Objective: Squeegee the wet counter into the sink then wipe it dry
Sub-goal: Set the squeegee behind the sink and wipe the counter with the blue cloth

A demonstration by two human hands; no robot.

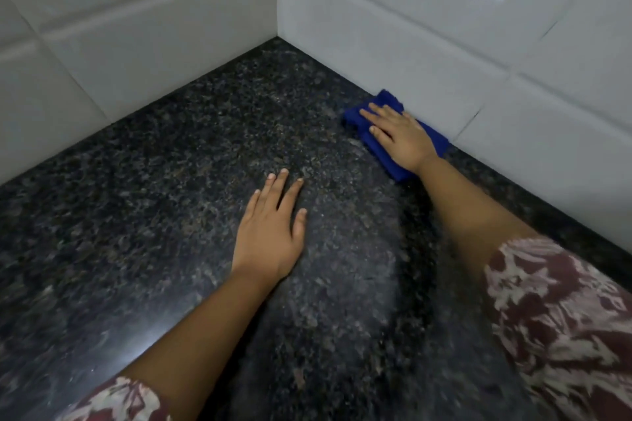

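A dark speckled granite counter (171, 181) fills the view and runs into a tiled corner. A folded blue cloth (376, 143) lies on it at the right, against the foot of the right wall. My right hand (398, 137) presses flat on the cloth with straight fingers. My left hand (270, 232) rests flat on the bare counter in the middle, fingers spread and straight, holding nothing. Neither a squeegee nor a sink is in view.
White wall tiles (136, 44) stand along the back left and the right side (444, 27), meeting in a corner at the top centre. A dull, smeared patch shows on the counter between my hands.
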